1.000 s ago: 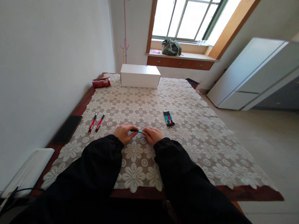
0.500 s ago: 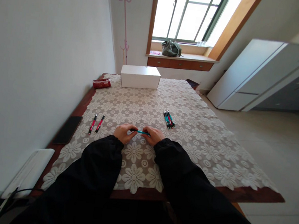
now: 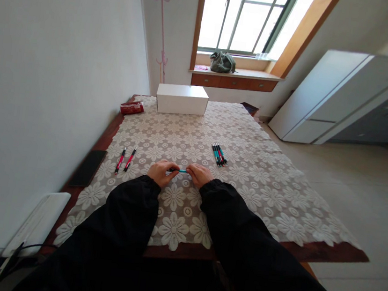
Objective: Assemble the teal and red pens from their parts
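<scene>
A teal and black pen (image 3: 183,171) is held level above the lace tablecloth, close to the table's near side. My left hand (image 3: 161,173) pinches its black end between thumb and fingers. At the other end, my right hand (image 3: 200,175) is closed on the pen, and the fingers hide that tip. To the left lie two red and black pens, one (image 3: 120,160) beside the other (image 3: 130,159), slightly apart. A close row of several teal, red and black pens (image 3: 219,155) rests beyond my right hand.
A white box (image 3: 181,99) stands at the table's far end, with a dark red packet (image 3: 132,108) to its left. Along the left edge are a black flat device (image 3: 88,168) and a white power strip (image 3: 37,225) with cables. A white refrigerator (image 3: 341,97) stands at the right.
My right fingers have closed further over their end of the pen, covering its dark tip. Both hands stay in nearly the same place, and the other pens have not moved.
</scene>
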Available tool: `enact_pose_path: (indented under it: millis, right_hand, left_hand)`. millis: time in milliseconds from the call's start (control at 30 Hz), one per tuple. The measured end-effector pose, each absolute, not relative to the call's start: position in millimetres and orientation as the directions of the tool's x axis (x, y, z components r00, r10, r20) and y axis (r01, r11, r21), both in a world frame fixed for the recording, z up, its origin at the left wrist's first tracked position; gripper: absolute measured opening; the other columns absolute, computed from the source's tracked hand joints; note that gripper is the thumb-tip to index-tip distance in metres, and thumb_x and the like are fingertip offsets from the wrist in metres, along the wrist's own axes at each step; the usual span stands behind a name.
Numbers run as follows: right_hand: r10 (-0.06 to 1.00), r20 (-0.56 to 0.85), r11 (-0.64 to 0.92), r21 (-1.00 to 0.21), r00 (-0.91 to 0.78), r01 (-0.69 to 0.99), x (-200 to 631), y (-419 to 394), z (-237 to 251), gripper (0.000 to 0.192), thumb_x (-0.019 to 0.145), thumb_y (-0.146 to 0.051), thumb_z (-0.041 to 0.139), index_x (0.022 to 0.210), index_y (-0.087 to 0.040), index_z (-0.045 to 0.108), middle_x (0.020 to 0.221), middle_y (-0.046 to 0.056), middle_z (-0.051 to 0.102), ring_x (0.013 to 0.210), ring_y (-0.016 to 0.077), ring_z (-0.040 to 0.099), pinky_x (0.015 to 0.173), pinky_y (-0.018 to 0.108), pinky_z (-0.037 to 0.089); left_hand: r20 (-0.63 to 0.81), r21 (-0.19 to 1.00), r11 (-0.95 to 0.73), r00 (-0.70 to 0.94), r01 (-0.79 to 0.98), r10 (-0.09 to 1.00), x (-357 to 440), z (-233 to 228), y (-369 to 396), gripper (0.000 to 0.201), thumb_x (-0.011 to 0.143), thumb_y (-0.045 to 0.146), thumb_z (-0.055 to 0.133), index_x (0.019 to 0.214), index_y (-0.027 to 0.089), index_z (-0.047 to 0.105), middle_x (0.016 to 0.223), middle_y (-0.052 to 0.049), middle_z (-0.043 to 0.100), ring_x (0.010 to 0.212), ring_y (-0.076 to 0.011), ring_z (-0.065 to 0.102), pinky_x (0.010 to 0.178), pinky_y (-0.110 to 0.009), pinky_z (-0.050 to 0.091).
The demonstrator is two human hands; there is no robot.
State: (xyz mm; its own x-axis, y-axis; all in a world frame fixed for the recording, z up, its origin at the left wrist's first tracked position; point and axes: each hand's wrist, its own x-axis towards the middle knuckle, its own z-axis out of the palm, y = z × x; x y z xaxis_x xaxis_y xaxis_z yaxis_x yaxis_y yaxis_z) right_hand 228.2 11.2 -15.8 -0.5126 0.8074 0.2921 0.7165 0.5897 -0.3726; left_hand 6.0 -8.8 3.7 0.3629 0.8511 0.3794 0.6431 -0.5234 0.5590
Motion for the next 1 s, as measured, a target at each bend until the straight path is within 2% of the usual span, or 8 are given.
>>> enact_pose_path:
  millis: [133, 300, 533, 700, 1000]
  right_hand:
    - [0.803, 0.31, 0.595, -0.378, -0.509, 0.709, 227.7, 9.5, -14.1, 0.017, 0.098, -0.03, 0.049, 0.097, -0.022, 0.063, 0.093, 0.005, 0.068, 0.088, 0.0182, 0.062, 0.078, 0.028, 0.045]
    - [0.79, 0.352, 0.613, -0.411, -0.503, 0.675, 228.5, 8.5, -13.7, 0.019, 0.091, -0.032, 0.061, 0.107, -0.022, 0.062, 0.096, 0.005, 0.068, 0.089, 0.0184, 0.062, 0.079, 0.029, 0.046]
    - [0.809, 0.408, 0.578, -0.413, -0.424, 0.704, 230.0, 10.6, -14.6, 0.013, 0.09, -0.027, 0.059, 0.102, -0.023, 0.063, 0.095, 0.004, 0.068, 0.088, 0.0184, 0.062, 0.078, 0.028, 0.046]
    - [0.836, 0.461, 0.509, -0.451, -0.297, 0.734, 232.0, 11.6, -13.5, 0.014, 0.091, -0.025, 0.056, 0.104, -0.023, 0.062, 0.09, 0.004, 0.068, 0.08, 0.0177, 0.06, 0.074, 0.028, 0.045]
    - [0.821, 0.427, 0.551, -0.418, -0.379, 0.723, 234.2, 12.8, -9.7, 0.012, 0.093, -0.028, 0.055, 0.093, -0.024, 0.066, 0.089, 0.004, 0.066, 0.086, 0.0185, 0.058, 0.073, 0.028, 0.041]
  left_hand:
    - [0.38, 0.574, -0.512, 0.346, 0.639, 0.858, 5.9, 2.7, -8.0, 0.015, 0.083, 0.028, 0.066, 0.096, 0.024, 0.072, 0.088, -0.002, 0.072, 0.084, -0.0171, 0.066, 0.078, -0.029, 0.054]
    - [0.378, 0.59, -0.504, 0.336, 0.631, 0.863, 5.4, 1.1, -6.0, 0.016, 0.084, 0.028, 0.064, 0.098, 0.024, 0.071, 0.096, -0.003, 0.073, 0.088, -0.0179, 0.067, 0.081, -0.03, 0.054]
    - [0.38, 0.606, -0.484, 0.305, 0.631, 0.873, 4.4, -0.4, -4.2, 0.014, 0.083, 0.029, 0.065, 0.095, 0.024, 0.071, 0.093, -0.002, 0.073, 0.088, -0.0179, 0.067, 0.082, -0.03, 0.054]
    - [0.407, 0.62, -0.43, 0.2, 0.656, 0.891, 1.3, -2.3, -2.3, 0.014, 0.083, 0.028, 0.065, 0.095, 0.024, 0.071, 0.092, -0.003, 0.072, 0.086, -0.0182, 0.067, 0.079, -0.03, 0.054]
    - [0.493, 0.561, -0.474, 0.186, 0.678, 0.85, -0.8, -1.3, -0.3, 0.011, 0.082, 0.019, 0.064, 0.091, 0.022, 0.07, 0.09, -0.004, 0.072, 0.093, -0.0213, 0.064, 0.085, -0.035, 0.052]
